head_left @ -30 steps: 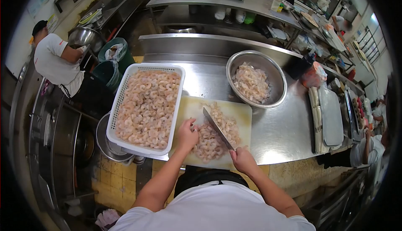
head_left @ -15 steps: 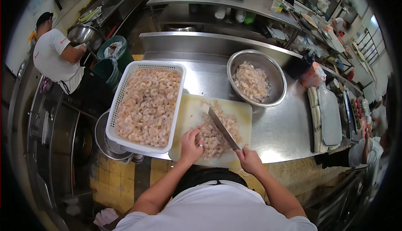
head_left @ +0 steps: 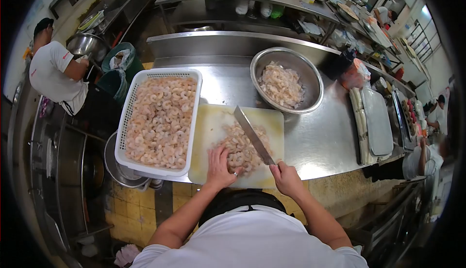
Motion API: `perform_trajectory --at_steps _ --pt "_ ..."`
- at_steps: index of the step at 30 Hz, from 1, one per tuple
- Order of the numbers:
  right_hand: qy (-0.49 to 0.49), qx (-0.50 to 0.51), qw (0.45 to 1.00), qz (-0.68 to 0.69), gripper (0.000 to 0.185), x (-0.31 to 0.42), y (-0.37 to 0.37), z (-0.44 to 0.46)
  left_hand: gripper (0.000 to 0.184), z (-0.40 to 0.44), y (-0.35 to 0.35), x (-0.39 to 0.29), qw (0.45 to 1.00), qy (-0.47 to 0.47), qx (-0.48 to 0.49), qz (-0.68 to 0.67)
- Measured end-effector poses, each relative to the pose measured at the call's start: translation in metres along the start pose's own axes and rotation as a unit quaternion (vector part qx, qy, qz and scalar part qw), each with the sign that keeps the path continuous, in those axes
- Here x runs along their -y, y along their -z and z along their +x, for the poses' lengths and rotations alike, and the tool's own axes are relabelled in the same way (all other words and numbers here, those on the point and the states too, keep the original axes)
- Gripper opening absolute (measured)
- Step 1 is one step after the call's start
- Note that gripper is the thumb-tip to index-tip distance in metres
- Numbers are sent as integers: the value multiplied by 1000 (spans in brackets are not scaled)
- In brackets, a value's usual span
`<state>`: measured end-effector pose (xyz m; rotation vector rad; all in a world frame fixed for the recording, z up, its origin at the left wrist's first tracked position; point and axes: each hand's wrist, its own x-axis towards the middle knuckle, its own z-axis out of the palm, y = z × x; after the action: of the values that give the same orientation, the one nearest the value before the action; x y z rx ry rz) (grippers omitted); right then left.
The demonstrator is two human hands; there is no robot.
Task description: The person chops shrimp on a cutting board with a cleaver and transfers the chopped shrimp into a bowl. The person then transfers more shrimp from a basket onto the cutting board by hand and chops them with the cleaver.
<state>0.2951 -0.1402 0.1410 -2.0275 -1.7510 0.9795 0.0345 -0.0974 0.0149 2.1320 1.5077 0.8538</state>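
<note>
On pale rectangular cutting board: pinkish shrimp heap; left hand, fingers spread, at edge; right hand, fingers gripping broad steel knife.

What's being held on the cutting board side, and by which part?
The right grip has the knife by its handle. The left grip is at the shrimp pile; whether it holds any cannot be told.

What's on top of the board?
A shrimp pile, left hand at its edge; the knife in the right hand appears across it. Board under the pile is hidden. Knife contact: unclear.
</note>
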Motion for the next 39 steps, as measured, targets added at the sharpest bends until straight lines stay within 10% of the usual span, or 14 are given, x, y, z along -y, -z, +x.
perform_trajectory --at_steps 21,30,39 --pt "9 -81 997 -11 46 -35 -36 33 66 -4 -25 -10 997 -71 -5 24" --pt "-86 -1 995 41 46 21 -4 -34 83 -12 5 6 996 63 -34 49" --pt "-14 -51 998 -18 47 7 -80 23 106 -14 10 14 998 2 40 49"
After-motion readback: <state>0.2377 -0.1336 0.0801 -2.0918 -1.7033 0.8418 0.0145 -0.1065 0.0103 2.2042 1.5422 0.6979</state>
